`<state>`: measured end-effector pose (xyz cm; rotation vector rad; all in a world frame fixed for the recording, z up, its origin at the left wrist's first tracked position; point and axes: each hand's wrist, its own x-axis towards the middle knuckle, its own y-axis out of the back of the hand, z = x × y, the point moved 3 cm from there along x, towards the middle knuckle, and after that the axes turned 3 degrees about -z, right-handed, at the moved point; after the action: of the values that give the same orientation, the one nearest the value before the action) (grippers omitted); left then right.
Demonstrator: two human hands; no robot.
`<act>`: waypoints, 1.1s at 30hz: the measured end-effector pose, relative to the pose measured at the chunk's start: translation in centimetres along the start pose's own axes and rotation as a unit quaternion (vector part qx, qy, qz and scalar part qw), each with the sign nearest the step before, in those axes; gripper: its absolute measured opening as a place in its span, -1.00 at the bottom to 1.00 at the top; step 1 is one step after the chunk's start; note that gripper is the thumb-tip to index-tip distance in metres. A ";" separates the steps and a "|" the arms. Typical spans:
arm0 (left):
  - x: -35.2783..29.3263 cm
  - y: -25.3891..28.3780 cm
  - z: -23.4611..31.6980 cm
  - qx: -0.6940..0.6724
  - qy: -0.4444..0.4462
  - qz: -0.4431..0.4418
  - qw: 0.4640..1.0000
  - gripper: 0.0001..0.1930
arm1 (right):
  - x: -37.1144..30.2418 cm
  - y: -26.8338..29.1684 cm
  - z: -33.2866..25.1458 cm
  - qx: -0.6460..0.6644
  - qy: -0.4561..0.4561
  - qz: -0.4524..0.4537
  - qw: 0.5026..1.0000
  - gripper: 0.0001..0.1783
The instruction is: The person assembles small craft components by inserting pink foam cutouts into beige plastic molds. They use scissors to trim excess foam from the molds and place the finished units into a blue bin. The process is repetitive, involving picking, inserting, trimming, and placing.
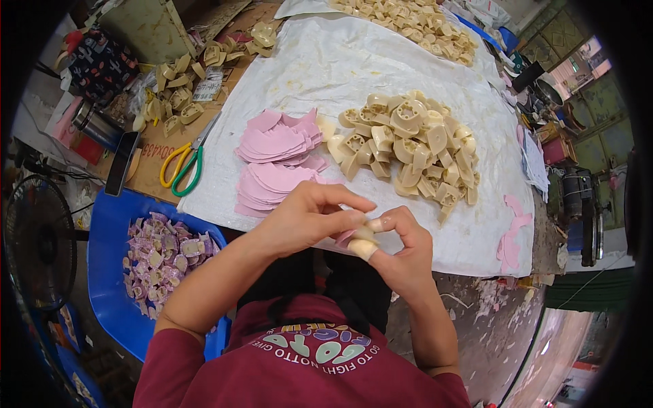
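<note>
Both hands meet over the near edge of the white-covered table. My left hand [309,217] is closed, thumb and fingers pinching a pink piece of sheet material [344,238] against a small beige shoe heel [366,234]. From the other side my right hand [407,255] grips the same heel between thumb and fingers; its thumb and a fingertip wear pale covers. The fingers hide much of the heel. Just beyond my left hand lie overlapping stacks of curved pink pieces [272,185]. A heap of beige heels [415,146] sits farther off, right of the stacks.
Scissors [188,160] with yellow and green handles lie at the table's left. Below them stands a blue tub [102,265] holding pink-covered heels [166,258]. Pink strips [513,231] hang at the right edge. More heels [415,27] cover the far end. A fan [39,238] stands far left.
</note>
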<state>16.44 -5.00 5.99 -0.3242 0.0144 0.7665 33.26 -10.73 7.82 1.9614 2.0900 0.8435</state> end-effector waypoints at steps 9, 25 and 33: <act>-1.6 -1.8 -0.2 0.205 -0.245 0.093 0.943 -0.89 | -0.5 -0.1 -0.1 0.157 -0.147 -0.004 0.977 -0.76; -2.5 -2.6 0.3 0.124 -0.203 0.067 0.969 -0.88 | 0.1 1.1 -1.4 -0.097 -0.014 -0.059 0.993 -0.62; -4.0 -3.0 1.2 0.188 -0.393 0.113 0.893 -0.75 | -2.0 0.5 1.6 0.388 -0.132 0.043 0.911 -0.05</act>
<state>15.47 -9.39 8.54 0.3820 -0.5671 1.0627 34.72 -12.15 6.27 2.3336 2.3790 -0.3276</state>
